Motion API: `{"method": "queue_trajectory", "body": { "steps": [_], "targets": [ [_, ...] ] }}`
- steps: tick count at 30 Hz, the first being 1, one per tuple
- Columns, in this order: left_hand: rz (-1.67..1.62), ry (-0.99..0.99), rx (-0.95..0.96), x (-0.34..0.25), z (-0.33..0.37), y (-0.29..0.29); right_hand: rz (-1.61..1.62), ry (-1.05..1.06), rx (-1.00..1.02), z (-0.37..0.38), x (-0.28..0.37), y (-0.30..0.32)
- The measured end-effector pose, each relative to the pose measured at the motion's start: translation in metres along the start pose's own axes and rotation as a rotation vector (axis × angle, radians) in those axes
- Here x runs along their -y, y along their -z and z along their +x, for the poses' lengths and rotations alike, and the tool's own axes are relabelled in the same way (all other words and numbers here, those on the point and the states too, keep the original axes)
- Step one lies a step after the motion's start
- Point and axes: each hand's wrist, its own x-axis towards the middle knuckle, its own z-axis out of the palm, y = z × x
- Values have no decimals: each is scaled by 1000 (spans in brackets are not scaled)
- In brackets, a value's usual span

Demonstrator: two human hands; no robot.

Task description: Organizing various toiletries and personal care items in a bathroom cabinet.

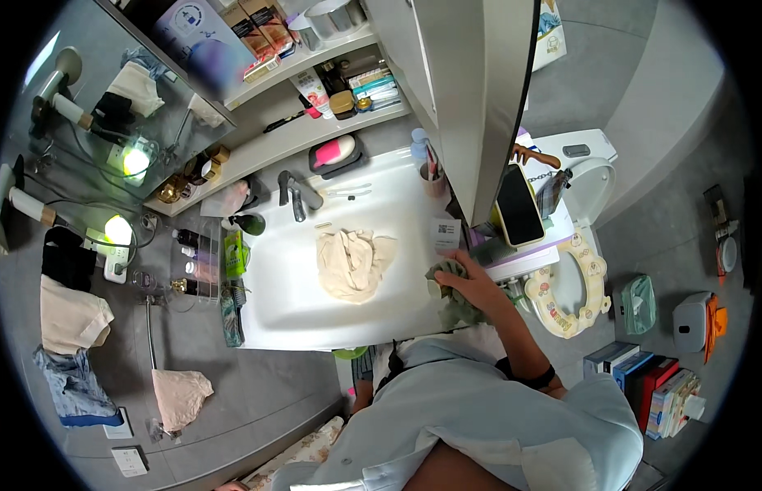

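My right hand [471, 286] is closed on a bunched grey-green cloth [456, 304] over the right rim of the white sink [275, 315]. The cloth hangs down from my fingers, and its folds hide some of the fingertips. In the middle of the basin lies a crumpled cream cloth [354, 266], apart from my right hand. Behind it stands the grey faucet [299, 196]. My left hand does not show; a patch of skin left of my shirt is too covered to make out.
Right of the sink, a dark-screened phone [520, 204] lies beside an open toilet with a patterned seat [541, 307]. A cup with toothbrushes [432, 180] stands on the sink's far right corner. An open cabinet door [487, 106] juts out above. Bottles [199, 254] line the left side.
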Motion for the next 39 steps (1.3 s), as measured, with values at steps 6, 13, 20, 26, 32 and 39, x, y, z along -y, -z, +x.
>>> {"method": "queue_trajectory", "body": {
  "steps": [6,13,20,26,32,39],
  "targets": [
    [9,-1,9,-4,-2,0,15,-26,27,-4,-1,0],
    [8,3,9,-5,-4,-1,-84,-77,-13,-6,2,3],
    [18,11,9,-7,-5,0,-157,-58,-27,-5,4,3],
    [22,11,13,-10,-4,1,-158,-74,-20,-7,11,3],
    [20,19,11,-17,-1,2,-264,-86,-83,-14,28,-2],
    [-7,29,-19,-26,0,7,-285,-28,20,-4,10,4]
  ]
}}
